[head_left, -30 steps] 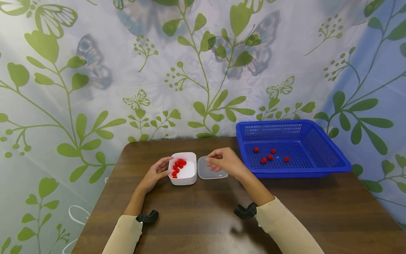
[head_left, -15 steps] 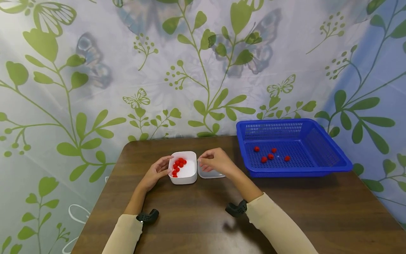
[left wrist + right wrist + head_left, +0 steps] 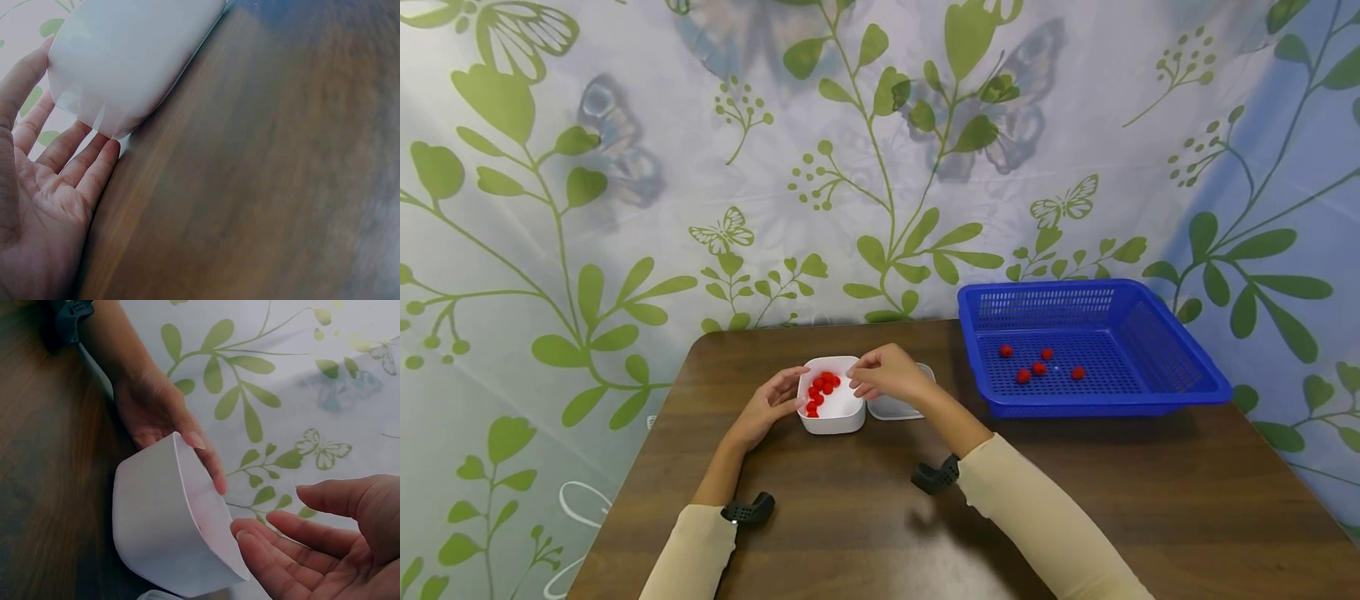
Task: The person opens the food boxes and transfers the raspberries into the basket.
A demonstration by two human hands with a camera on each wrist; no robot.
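A white square container (image 3: 841,424) stands on the table with several small red balls (image 3: 822,385) along its left inner side. My left hand (image 3: 765,408) holds the container's left side, thumb toward the near corner and fingers toward the far one. In the left wrist view its fingertips (image 3: 112,149) lie against the white wall. My right hand (image 3: 883,373) is over the container's right rim. The right wrist view shows its thumb and fingers apart, with nothing seen between them. Partly hidden beneath this hand, a translucent lid (image 3: 891,409) lies flat beside the container.
To the right, a blue perforated basket (image 3: 1105,400) has several red balls (image 3: 1039,367) scattered on its floor. The brown wooden table (image 3: 850,517) ends at a hanging curtain (image 3: 820,167) printed with leaves and butterflies. Each wrist wears a dark band (image 3: 748,508).
My right hand has moved left, from above the lid to the container's right rim. The left hand stays at the container, and the balls in the basket have not moved.
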